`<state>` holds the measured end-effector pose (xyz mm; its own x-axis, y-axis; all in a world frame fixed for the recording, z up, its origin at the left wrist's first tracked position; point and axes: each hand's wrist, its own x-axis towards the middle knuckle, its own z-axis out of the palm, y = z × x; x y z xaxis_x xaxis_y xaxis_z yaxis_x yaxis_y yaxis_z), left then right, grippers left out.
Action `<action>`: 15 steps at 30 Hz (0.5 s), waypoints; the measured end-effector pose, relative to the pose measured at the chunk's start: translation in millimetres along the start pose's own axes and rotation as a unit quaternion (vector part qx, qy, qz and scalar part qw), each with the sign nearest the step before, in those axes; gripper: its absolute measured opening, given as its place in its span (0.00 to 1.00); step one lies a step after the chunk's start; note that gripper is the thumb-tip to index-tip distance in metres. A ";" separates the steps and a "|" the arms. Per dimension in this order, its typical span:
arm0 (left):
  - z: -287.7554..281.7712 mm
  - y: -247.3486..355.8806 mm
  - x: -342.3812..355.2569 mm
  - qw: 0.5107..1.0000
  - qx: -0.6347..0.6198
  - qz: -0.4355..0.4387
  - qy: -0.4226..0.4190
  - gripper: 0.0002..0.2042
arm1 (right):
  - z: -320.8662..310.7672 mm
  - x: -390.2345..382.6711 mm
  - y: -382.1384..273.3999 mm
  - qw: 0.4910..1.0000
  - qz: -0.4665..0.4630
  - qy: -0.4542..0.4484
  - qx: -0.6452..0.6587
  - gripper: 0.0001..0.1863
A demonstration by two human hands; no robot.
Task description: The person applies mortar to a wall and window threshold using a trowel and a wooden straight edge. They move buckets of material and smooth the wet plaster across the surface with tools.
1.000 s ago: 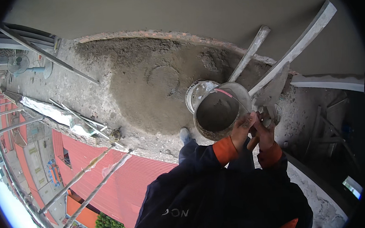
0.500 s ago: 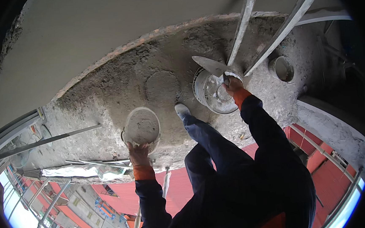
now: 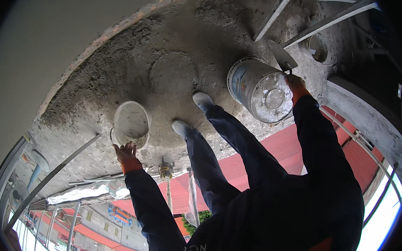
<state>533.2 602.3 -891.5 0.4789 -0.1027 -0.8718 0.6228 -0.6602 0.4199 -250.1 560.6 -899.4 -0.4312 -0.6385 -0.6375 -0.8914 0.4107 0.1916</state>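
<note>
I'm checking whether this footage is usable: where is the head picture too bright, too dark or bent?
Head view: the sky burns out white at lower left and lower right; the upper right sinks into near-black shadow; the wall edge bows, likely from fisheye distortion; the left hand, right hand and trowel look fairly sharp.

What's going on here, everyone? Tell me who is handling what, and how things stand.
A person stands on a rough, grey-smeared floor. The left hand is at the near edge of a pale bucket with grey material inside. The right hand holds a trowel, its blade pointing away from the body, beside a tall whitish bucket. The shoes are between the two buckets.
</note>
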 end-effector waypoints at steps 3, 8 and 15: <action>-1.9 8.2 29.3 0.999 -0.040 -0.016 0.001 0.42 | 35.7 -7.1 42.5 0.999 0.019 -0.016 -0.029 0.23; -15.6 14.5 62.3 0.996 -0.072 -0.022 -0.044 0.38 | 34.7 -50.2 23.8 0.984 0.110 0.141 0.024 0.24; -11.9 9.6 89.0 0.995 -0.096 -0.019 -0.036 0.34 | 9.6 -136.1 -139.7 0.978 -0.015 0.086 0.189 0.24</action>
<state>589.1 595.7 -962.0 0.4116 -0.1375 -0.9009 0.7498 -0.5109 0.4205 -65.5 596.4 -846.6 -0.4519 -0.7408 -0.4970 -0.8031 0.5804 -0.1349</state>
